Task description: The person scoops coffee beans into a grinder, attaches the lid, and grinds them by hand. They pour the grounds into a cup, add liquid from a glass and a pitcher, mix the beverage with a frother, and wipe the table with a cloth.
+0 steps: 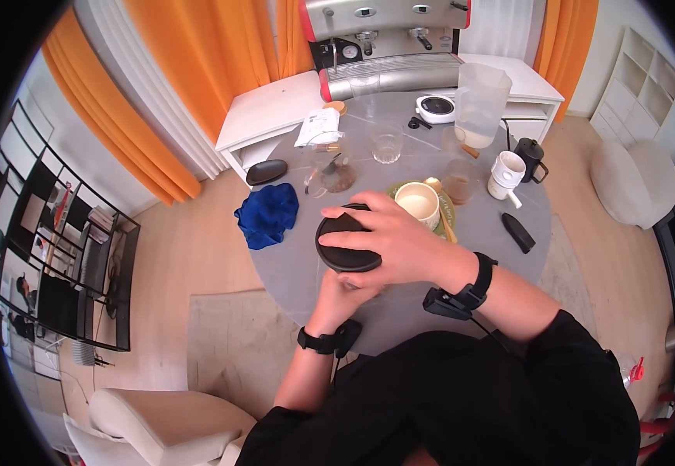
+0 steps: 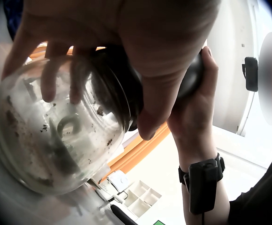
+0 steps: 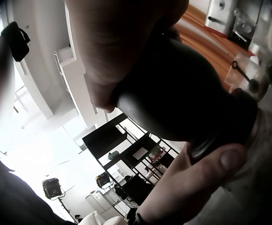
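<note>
Head view shows the black lid [image 1: 347, 242] seated on a glass jar [image 2: 56, 126], held above the round desk [image 1: 500, 256] near its 6 o'clock edge; whether it is fully tightened cannot be told. The right hand [image 1: 399, 241] curls over the lid from 3 o'clock; the left hand [image 1: 345, 299] grips the jar from below.

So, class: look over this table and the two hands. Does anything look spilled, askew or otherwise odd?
Little stands out. The glass jar under the black lid, held by both hands, has dark specks clinging inside its wall. A blue cloth lies crumpled, overhanging the table's left edge. No spill shows.
</note>
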The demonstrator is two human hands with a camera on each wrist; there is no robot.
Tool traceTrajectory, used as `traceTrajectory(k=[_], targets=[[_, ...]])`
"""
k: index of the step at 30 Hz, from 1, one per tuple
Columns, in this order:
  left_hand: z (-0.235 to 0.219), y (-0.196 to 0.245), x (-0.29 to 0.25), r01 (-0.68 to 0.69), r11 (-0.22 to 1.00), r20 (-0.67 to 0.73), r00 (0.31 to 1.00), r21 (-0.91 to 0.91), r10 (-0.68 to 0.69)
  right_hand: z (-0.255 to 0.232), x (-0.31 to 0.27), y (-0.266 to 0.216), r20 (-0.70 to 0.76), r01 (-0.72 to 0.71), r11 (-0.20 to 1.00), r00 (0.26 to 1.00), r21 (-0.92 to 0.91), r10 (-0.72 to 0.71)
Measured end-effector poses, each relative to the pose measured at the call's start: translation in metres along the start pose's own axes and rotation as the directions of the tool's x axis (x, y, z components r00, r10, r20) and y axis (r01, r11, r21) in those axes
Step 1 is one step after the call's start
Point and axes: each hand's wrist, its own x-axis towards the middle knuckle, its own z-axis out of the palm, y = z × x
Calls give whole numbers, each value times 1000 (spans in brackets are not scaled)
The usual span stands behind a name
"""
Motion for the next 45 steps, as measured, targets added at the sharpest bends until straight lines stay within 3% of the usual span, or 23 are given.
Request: traceTrajectory(k=[4, 6, 8, 10, 12, 14, 15, 17, 18, 20, 22, 24, 30, 32, 34, 36, 37, 39, 41, 45], targets=[[-1, -5, -1, 0, 1000, -4, 1000, 31, 0, -4, 6, 1, -19, 17, 1000, 1000, 19, -17], [-2, -7, -2, 57, 998, 7, 998, 4, -57, -25, 19, 1, -194, -29, 971, 978, 238, 77], [-2, -7, -2, 112, 994, 21, 994, -18, -112, -66, 37, -14, -222, -24, 996, 974, 85, 42], [0, -5, 0, 57, 998, -26, 998, 6, -57, -80, 36, -14, -247, -1, 998, 969, 62, 16], [-2, -1, 0, 77, 997, 4, 997, 6, -77, -88, 16, -16, -225, -142, 983, 968, -117, 113], [-2, 0, -1, 94, 996, 33, 995, -3, -94, -87, -27, -12, -124, -319, 926, 946, -204, 299], [-1, 0, -1, 81, 997, 15, 997, 7, -81, -84, -53, -8, -89, -413, 872, 910, -262, 404], [1, 3, 1, 69, 998, -8, 998, 8, -69, -78, -108, 7, -73, -679, 694, 725, -239, 684], [1, 6, 2, 61, 998, -8, 998, -5, -61, -78, -124, 12, -68, -681, 691, 723, -243, 688], [0, 3, 0, 59, 998, 4, 998, -19, -59, -75, -151, 17, 28, -836, 401, 422, -374, 906], [-3, -2, 1, 135, 990, 74, 988, -42, -132, -55, -184, 31, 22, -806, 390, 426, -444, 905], [-3, 0, 1, 116, 993, 71, 991, -27, -114, -48, -194, 35, 19, -765, 388, 442, -514, 897], [-1, -6, -2, 106, 994, 19, 994, 0, -106, -55, -152, 27, 94, -677, 313, 340, -666, 936], [0, -5, -1, 93, 996, -9, 996, -6, -93, -48, -147, 45, -69, -703, 548, 641, -454, 765], [0, -8, -2, 53, 998, -33, 998, 45, -52, -44, -115, 41, -69, -740, 551, 619, -386, 783], [0, -13, -6, 70, 997, -30, 997, 31, -69, -39, -100, 48, 93, -879, 320, 307, -354, 947], [1, -13, -6, 78, 997, -22, 997, 20, -77, -33, -104, 56, 99, -877, 324, 309, -356, 946], [5, -2, -10, 25, 996, -22, 999, 83, -24, -18, -126, 78, 53, -888, 393, 392, -241, 918], [8, 0, -11, -90, 968, -28, 995, 233, 100, -20, -135, 90, 60, -885, 409, 407, -224, 912], [7, 1, -9, -144, 954, -5, 989, 264, 151, -34, -122, 80, -3, -891, 444, 446, -98, 895]])
